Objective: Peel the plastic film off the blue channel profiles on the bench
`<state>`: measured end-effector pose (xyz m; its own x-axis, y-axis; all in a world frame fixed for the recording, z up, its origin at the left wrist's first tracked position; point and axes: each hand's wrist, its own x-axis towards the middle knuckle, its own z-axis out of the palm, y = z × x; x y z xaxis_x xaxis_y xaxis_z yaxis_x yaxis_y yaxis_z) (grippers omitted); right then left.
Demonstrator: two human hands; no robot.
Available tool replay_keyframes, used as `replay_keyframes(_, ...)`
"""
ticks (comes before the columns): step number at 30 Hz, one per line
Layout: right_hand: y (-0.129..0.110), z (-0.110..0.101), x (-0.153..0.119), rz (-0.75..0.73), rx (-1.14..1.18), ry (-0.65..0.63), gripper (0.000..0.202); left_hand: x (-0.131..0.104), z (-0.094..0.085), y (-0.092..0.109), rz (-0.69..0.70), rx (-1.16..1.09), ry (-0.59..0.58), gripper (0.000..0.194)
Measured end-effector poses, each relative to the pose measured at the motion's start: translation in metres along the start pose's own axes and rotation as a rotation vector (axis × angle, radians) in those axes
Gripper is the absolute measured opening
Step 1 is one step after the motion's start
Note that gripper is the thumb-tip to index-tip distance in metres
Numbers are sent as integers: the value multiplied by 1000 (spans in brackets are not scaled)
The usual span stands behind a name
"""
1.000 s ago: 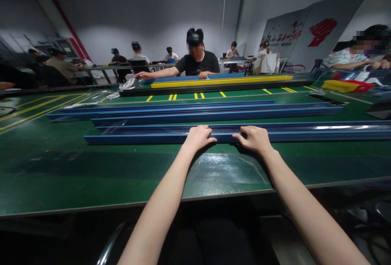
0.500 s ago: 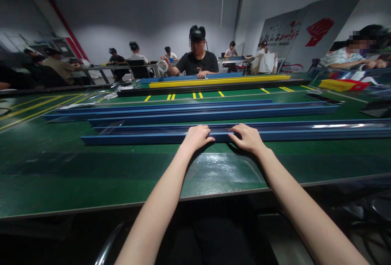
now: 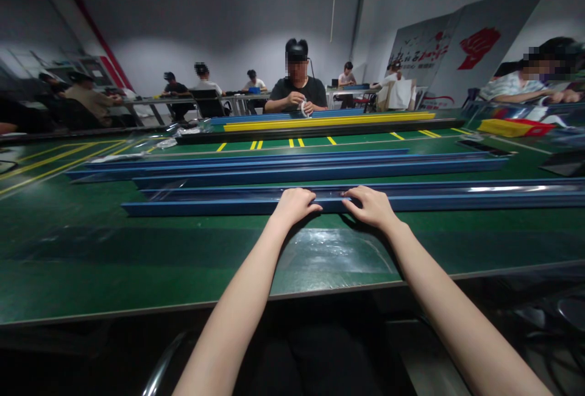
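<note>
A long blue channel point(image 3: 205, 208) lies across the green table point(image 3: 183, 268), nearest to me, with clear film along its inside. My left hand point(image 3: 296, 204) grips its front wall near the middle, fingers over the edge into the channel and thumb on the near side. A short way to the right, my right hand point(image 3: 369, 204) holds the same wall in the same manner. Both sets of fingertips are partly hidden inside the channel. Just behind it lie more blue channels point(image 3: 320, 170), parallel to it.
Farther back are a yellow strip point(image 3: 329, 122) and a black strip point(image 3: 201, 139). A person point(image 3: 297, 88) sits opposite, holding a white roll. At the right are a dark flat object point(image 3: 484, 148) and a yellow and red tray point(image 3: 512, 128). Other people sit beyond.
The person opposite has brought the white roll from the left in to the chest, both hands now at it. My hands have not visibly moved.
</note>
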<state>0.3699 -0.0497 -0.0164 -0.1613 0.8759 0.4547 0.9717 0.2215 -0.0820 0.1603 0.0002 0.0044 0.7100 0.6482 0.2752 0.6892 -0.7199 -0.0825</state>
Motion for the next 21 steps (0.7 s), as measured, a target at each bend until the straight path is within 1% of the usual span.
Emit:
replay_keyframes(4,0,0,0,10,3,0,33,0,-1,0,-18,-12,-24,34)
replay_keyframes(21,-1,-1,0,17,12,-10,33,0,0,-1,-57,-23,-47,37)
